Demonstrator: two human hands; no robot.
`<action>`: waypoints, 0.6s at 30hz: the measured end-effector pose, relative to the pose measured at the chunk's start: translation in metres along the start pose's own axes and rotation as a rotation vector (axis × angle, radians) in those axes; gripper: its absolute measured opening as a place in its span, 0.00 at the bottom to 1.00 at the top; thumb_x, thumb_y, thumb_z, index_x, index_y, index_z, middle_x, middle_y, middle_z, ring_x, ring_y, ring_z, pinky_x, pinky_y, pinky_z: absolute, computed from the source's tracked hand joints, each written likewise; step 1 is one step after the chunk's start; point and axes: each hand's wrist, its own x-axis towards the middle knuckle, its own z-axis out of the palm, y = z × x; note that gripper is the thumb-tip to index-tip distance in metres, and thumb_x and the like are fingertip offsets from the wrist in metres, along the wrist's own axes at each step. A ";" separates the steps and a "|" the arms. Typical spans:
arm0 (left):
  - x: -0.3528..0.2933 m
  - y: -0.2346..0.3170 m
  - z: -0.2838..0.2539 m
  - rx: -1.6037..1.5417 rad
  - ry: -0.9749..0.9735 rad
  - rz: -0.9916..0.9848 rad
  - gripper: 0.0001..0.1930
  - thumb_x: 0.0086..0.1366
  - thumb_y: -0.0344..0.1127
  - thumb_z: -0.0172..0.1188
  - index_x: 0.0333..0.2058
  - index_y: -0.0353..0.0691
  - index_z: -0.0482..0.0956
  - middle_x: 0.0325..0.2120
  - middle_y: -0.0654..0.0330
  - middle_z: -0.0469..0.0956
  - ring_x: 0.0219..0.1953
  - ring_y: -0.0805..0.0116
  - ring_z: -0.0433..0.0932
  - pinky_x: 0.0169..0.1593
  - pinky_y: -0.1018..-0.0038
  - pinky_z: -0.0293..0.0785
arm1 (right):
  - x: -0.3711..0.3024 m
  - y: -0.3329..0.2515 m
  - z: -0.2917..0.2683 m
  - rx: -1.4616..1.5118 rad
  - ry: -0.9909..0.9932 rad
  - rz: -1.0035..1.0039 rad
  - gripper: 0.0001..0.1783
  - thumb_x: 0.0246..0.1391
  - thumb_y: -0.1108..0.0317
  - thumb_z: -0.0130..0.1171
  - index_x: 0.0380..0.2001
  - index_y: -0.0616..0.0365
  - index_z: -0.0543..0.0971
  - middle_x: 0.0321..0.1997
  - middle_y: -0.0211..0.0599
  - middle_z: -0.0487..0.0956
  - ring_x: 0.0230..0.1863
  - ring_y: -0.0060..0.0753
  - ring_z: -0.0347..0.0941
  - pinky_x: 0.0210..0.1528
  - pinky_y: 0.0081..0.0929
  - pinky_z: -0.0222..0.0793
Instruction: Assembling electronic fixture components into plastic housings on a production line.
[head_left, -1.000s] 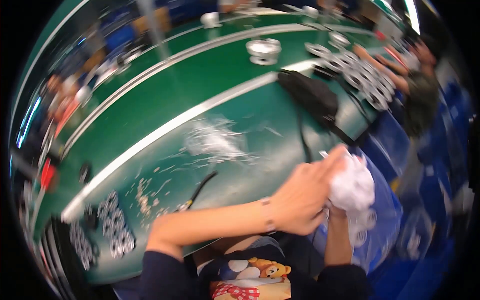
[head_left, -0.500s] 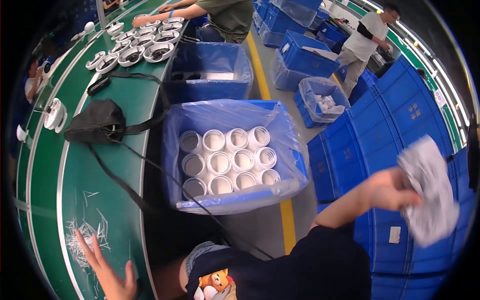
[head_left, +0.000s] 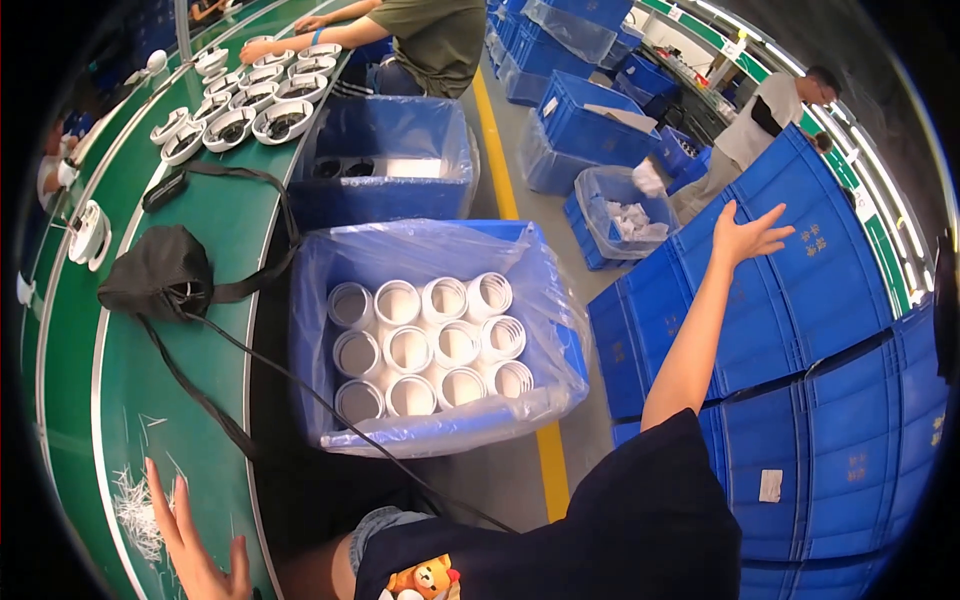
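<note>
My right hand (head_left: pixel 745 236) is stretched out to the right with fingers spread and nothing in it. Beyond it, a crumpled whitish wad (head_left: pixel 648 179) is in the air just above a small blue bin (head_left: pixel 582 232) lined with clear plastic. White scraps (head_left: pixel 632 222) lie inside that bin. At the lower left, my left hand (head_left: pixel 190 540) has its fingers apart over the green work surface, beside a pile of thin white strips (head_left: pixel 138 512). Between my arms, a large lined blue crate (head_left: pixel 440 424) holds rows of white threaded cylinders (head_left: pixel 408 349).
A black bag (head_left: pixel 160 272) with straps lies on the green bench (head_left: pixel 195 400). Round white housings (head_left: pixel 255 97) stand farther along it, near a seated co-worker (head_left: pixel 430 45). Stacked blue crates (head_left: pixel 800 270) wall the right side. Another person (head_left: pixel 765 125) stands behind them.
My right hand has let go of the crumpled wad, which has flown forward to the small bin. The hand has swung forward and opened. My left hand stays over the bench.
</note>
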 end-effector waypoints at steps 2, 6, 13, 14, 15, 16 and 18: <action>-0.003 -0.002 0.001 -0.002 -0.027 0.020 0.43 0.35 0.19 0.50 0.57 0.40 0.52 0.59 0.46 0.43 0.61 0.46 0.43 0.60 0.58 0.43 | -0.018 -0.001 -0.003 0.055 -0.005 -0.056 0.44 0.36 0.61 0.63 0.58 0.50 0.54 0.62 0.61 0.42 0.60 0.70 0.38 0.55 0.59 0.43; -0.007 0.002 0.003 -0.014 -0.054 0.039 0.41 0.36 0.20 0.49 0.56 0.40 0.53 0.59 0.45 0.44 0.61 0.45 0.44 0.60 0.57 0.43 | -0.105 -0.006 -0.010 0.460 -0.368 -0.245 0.22 0.39 0.70 0.57 0.42 0.62 0.70 0.47 0.49 0.69 0.51 0.47 0.63 0.52 0.35 0.57; -0.042 -0.002 0.005 0.044 0.069 -0.033 0.32 0.47 0.24 0.47 0.55 0.38 0.56 0.57 0.45 0.52 0.58 0.49 0.54 0.53 0.62 0.57 | -0.338 0.031 -0.017 0.209 -1.979 -0.731 0.15 0.33 0.57 0.60 0.23 0.58 0.79 0.27 0.45 0.77 0.31 0.41 0.74 0.34 0.30 0.68; -0.052 -0.002 0.008 0.057 0.059 -0.059 0.32 0.47 0.24 0.47 0.55 0.38 0.56 0.57 0.45 0.52 0.58 0.49 0.54 0.53 0.62 0.57 | -0.359 0.026 -0.020 0.110 -2.122 -0.812 0.18 0.33 0.54 0.60 0.23 0.59 0.79 0.27 0.46 0.77 0.31 0.42 0.74 0.34 0.31 0.68; -0.062 -0.003 0.011 0.044 0.079 -0.109 0.31 0.49 0.25 0.47 0.55 0.37 0.56 0.57 0.45 0.52 0.58 0.49 0.54 0.52 0.62 0.58 | -0.373 0.023 -0.022 -0.001 -2.253 -0.895 0.21 0.33 0.51 0.60 0.22 0.60 0.79 0.27 0.47 0.77 0.31 0.42 0.74 0.34 0.32 0.69; -0.072 -0.002 0.014 0.033 0.103 -0.160 0.30 0.50 0.26 0.46 0.55 0.37 0.56 0.57 0.46 0.52 0.58 0.50 0.54 0.51 0.63 0.59 | -0.392 0.031 -0.019 -0.056 -2.277 -0.890 0.27 0.31 0.46 0.61 0.23 0.63 0.79 0.28 0.50 0.77 0.33 0.44 0.74 0.37 0.33 0.68; -0.092 0.004 0.019 0.039 0.116 -0.283 0.28 0.52 0.28 0.46 0.55 0.37 0.56 0.57 0.48 0.52 0.58 0.51 0.54 0.50 0.64 0.60 | -0.423 0.042 -0.010 -0.159 -2.348 -0.857 0.34 0.29 0.43 0.61 0.25 0.70 0.77 0.32 0.55 0.76 0.39 0.47 0.73 0.43 0.33 0.67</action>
